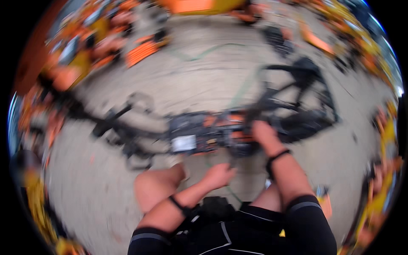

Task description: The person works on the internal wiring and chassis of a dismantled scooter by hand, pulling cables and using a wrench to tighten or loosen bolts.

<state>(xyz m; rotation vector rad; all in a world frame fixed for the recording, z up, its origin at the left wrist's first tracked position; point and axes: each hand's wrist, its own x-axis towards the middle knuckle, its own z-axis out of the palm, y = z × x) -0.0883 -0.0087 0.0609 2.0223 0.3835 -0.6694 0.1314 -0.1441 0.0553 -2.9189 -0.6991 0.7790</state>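
Across the concrete floor in front of me lies a long black and orange machine (187, 124) with a white label on its middle body. To its right it carries an open black tubular frame (329, 95); to its left, a black shaft with handle-like parts (123, 129). My right hand (264, 132) reaches onto the machine beside the frame, its fingers hidden and blurred. My left hand (219, 175) is closed just on my side of the machine, apart from its body. A dark sliver shows at its fingertips, too smeared to name.
Heaps of orange, yellow and black equipment ring the floor, at the left (70, 68), far right (361, 38) and near right (384, 170). A separate orange piece (142, 53) and a black object (277, 39) lie beyond the machine. Thin green lines cross the floor.
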